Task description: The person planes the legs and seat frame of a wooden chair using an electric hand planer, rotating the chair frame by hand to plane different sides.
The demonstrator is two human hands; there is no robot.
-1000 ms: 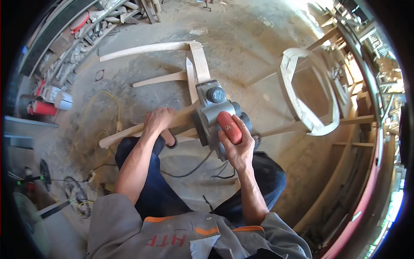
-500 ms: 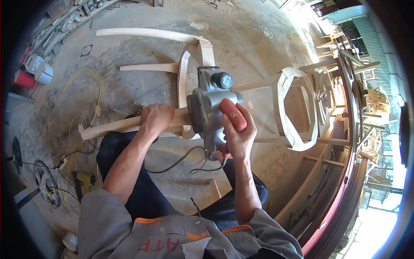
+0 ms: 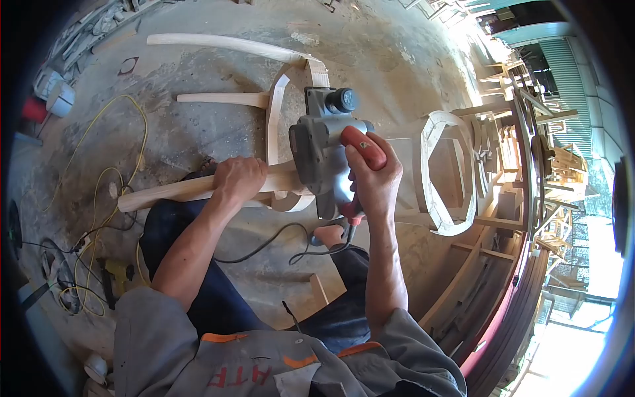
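My left hand (image 3: pixel 239 178) is closed round a pale wooden leg (image 3: pixel 165 192) of a chair frame (image 3: pixel 272 119). The leg crosses above my thigh. My right hand (image 3: pixel 378 173) grips the red handle (image 3: pixel 364 147) of a grey power tool that looks like a belt sander (image 3: pixel 329 159), with a black round knob (image 3: pixel 342 100) at its far end. The sander lies over the frame's wood and hides part of the joint; its underside is out of sight. A dark cord (image 3: pixel 268 246) trails from its near end.
Another wooden frame with a ring-shaped top (image 3: pixel 431 173) stands to the right, beside a long rack of timber (image 3: pixel 506 264). On the floor at left are a yellow cord (image 3: pixel 143 126), a yellow-bodied tool (image 3: pixel 118 278) and a white bucket (image 3: pixel 61 99).
The sander and my right hand have shifted slightly, the near end of the tool moving away from me. My left hand keeps its hold on the leg. The whole view has shifted a little.
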